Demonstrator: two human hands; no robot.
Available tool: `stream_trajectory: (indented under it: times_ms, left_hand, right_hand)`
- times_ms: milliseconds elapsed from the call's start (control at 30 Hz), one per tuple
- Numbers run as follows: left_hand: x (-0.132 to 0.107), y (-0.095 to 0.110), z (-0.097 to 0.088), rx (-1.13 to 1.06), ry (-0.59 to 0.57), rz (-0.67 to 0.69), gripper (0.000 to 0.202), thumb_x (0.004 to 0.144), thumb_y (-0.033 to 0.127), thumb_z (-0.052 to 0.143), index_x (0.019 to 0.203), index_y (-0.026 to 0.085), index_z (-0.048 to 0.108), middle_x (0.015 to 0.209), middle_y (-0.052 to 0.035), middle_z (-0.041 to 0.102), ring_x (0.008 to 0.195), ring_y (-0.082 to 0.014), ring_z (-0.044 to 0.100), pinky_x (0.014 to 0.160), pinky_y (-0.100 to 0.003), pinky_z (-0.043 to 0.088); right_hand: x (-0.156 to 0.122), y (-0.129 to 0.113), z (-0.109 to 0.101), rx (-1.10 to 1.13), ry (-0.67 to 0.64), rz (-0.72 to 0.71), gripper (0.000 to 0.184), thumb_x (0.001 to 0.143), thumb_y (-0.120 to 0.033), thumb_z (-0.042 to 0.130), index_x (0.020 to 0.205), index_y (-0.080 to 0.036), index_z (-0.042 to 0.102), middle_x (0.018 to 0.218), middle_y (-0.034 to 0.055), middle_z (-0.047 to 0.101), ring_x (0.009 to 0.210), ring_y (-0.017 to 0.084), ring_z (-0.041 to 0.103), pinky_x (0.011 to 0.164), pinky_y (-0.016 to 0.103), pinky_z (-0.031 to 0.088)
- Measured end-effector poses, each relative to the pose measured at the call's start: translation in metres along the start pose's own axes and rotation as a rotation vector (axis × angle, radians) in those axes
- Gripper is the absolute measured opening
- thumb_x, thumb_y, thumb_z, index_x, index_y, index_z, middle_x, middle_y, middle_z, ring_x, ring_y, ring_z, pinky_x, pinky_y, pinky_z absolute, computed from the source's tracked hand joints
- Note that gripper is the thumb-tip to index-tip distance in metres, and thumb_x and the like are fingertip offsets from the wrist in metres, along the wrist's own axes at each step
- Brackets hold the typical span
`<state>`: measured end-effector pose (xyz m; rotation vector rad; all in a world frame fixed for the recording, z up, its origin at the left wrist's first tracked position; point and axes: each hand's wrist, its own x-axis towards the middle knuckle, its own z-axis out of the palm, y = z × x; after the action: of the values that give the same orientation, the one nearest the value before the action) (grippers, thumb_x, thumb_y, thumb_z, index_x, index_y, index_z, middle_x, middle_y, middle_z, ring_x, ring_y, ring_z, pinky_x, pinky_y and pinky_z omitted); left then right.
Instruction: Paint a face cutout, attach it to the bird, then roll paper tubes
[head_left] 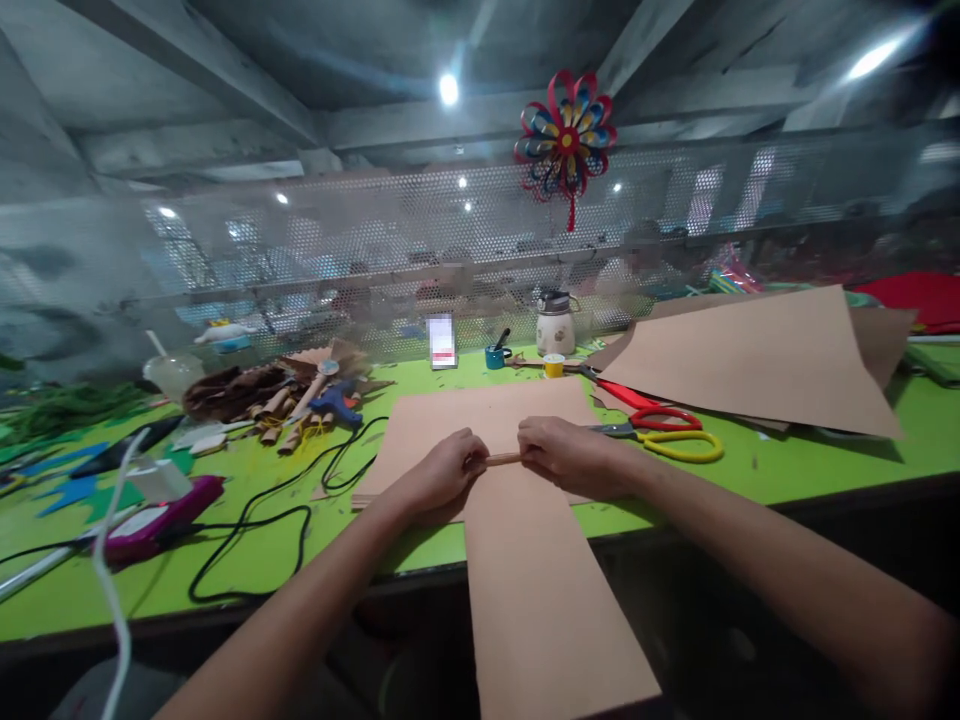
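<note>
A long tan paper strip (pixel 540 590) runs from the green table (pixel 787 460) over its front edge toward me. Its far end is rolled into a thin tube (pixel 502 459). My left hand (pixel 442 472) pinches the tube's left end and my right hand (pixel 570 455) pinches its right end, both with fingers closed. A wider tan sheet (pixel 480 415) lies flat underneath, beyond my hands.
Red scissors (pixel 649 405) and yellow scissors (pixel 679 445) lie right of my hands. Large tan sheets (pixel 757 360) cover the right. Left are a blue glue gun (pixel 337 405), rolled paper pieces (pixel 277 415), black cables (pixel 292 500) and a pink device (pixel 161 515). A mesh screen (pixel 375 250) backs the table.
</note>
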<state>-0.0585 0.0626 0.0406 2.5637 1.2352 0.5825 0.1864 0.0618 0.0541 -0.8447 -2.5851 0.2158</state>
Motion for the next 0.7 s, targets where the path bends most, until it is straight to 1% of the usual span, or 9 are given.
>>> stream_trajectory:
  times_ms: [100,200,300,433,500,600,700]
  left_hand:
    - [-0.002,0.0,0.004,0.013,0.04,0.039,0.011,0.087,0.016,0.045,0.081,0.017,0.054,0.084,-0.0036,0.053,0.075,-0.0156,0.049,0.068,-0.027,0.041]
    - [-0.005,0.001,0.005,0.039,0.058,0.091,0.009,0.088,0.016,0.045,0.081,0.017,0.051,0.084,-0.0027,0.05,0.074,-0.0149,0.046,0.066,-0.027,0.039]
    - [-0.007,0.002,0.005,0.051,0.073,0.141,0.009,0.089,0.015,0.045,0.081,0.018,0.05,0.085,-0.0025,0.049,0.075,-0.0146,0.045,0.067,-0.027,0.039]
    - [-0.011,0.004,0.002,0.065,0.059,0.175,0.011,0.09,0.015,0.043,0.083,0.018,0.051,0.087,-0.0032,0.049,0.079,-0.015,0.047,0.071,-0.027,0.04]
    - [-0.012,0.005,0.0,0.081,0.049,0.181,0.012,0.09,0.014,0.043,0.083,0.018,0.053,0.087,-0.0035,0.048,0.079,-0.0152,0.047,0.071,-0.027,0.04]
    - [-0.014,0.007,-0.001,0.087,0.035,0.188,0.012,0.089,0.014,0.045,0.084,0.018,0.055,0.086,-0.0039,0.048,0.079,-0.0155,0.047,0.07,-0.027,0.04]
    - [-0.015,0.009,-0.002,0.094,0.035,0.202,0.011,0.089,0.014,0.045,0.085,0.017,0.056,0.087,-0.0051,0.048,0.078,-0.0159,0.046,0.068,-0.027,0.039]
  right_hand:
    - [0.001,0.003,0.003,-0.054,-0.003,-0.035,0.008,0.087,-0.013,0.051,0.08,-0.015,0.055,0.086,0.0045,0.055,0.071,0.012,0.046,0.062,0.023,0.033]
    - [0.002,0.006,0.006,-0.102,-0.017,-0.062,0.005,0.084,-0.011,0.052,0.082,-0.015,0.054,0.087,0.0049,0.055,0.073,0.013,0.047,0.063,0.024,0.034]
    - [0.0,0.01,0.009,-0.117,-0.022,-0.083,0.006,0.084,-0.01,0.051,0.084,-0.016,0.053,0.089,0.0053,0.054,0.077,0.014,0.048,0.065,0.025,0.036]
    - [-0.003,0.012,0.009,-0.08,-0.007,-0.086,0.008,0.085,-0.009,0.05,0.084,-0.016,0.052,0.089,0.0049,0.053,0.077,0.014,0.047,0.066,0.024,0.037]
    - [-0.005,0.012,0.007,-0.046,-0.02,-0.071,0.008,0.085,-0.009,0.05,0.084,-0.016,0.052,0.09,0.0047,0.052,0.077,0.014,0.047,0.066,0.024,0.037]
    - [-0.008,0.013,0.004,-0.002,-0.024,-0.032,0.008,0.086,-0.01,0.049,0.086,-0.017,0.053,0.091,0.004,0.052,0.075,0.013,0.047,0.065,0.024,0.037]
    - [-0.009,0.014,0.005,-0.006,-0.009,-0.032,0.008,0.087,-0.011,0.048,0.088,-0.017,0.053,0.092,0.004,0.052,0.075,0.013,0.047,0.066,0.024,0.038]
